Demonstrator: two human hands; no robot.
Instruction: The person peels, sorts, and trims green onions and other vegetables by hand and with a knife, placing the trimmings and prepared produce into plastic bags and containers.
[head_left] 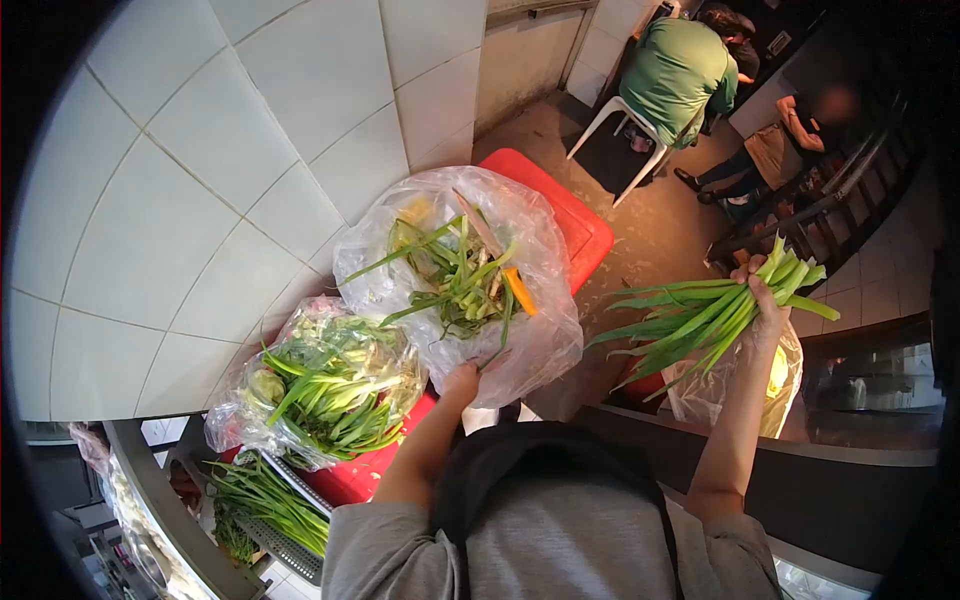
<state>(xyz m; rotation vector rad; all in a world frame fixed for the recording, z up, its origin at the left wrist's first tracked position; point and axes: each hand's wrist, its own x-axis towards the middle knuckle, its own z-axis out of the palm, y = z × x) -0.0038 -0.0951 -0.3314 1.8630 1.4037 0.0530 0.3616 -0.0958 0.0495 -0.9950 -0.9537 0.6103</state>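
My right hand (765, 300) is closed around a bunch of green onions (690, 310), held out to the right with the long green leaves pointing left. My left hand (462, 382) is at the near edge of a clear plastic bag (545, 235), fingers pinched on a thin green onion leaf (497, 350). Inside that open bag lie vegetable scraps (465, 275), with leafy stalks and an orange piece (520, 291). Left of it, a second plastic bag (225, 425) holds more green onions (340, 385) and leafy greens.
A red lid or stool top (580, 235) shows behind the scrap bag. More green onions (270, 500) lie in a grey perforated crate (290, 535) at lower left. A tiled wall (200, 190) stands left. Two people are at the back, one in a green shirt (680, 75) on a white chair (640, 180).
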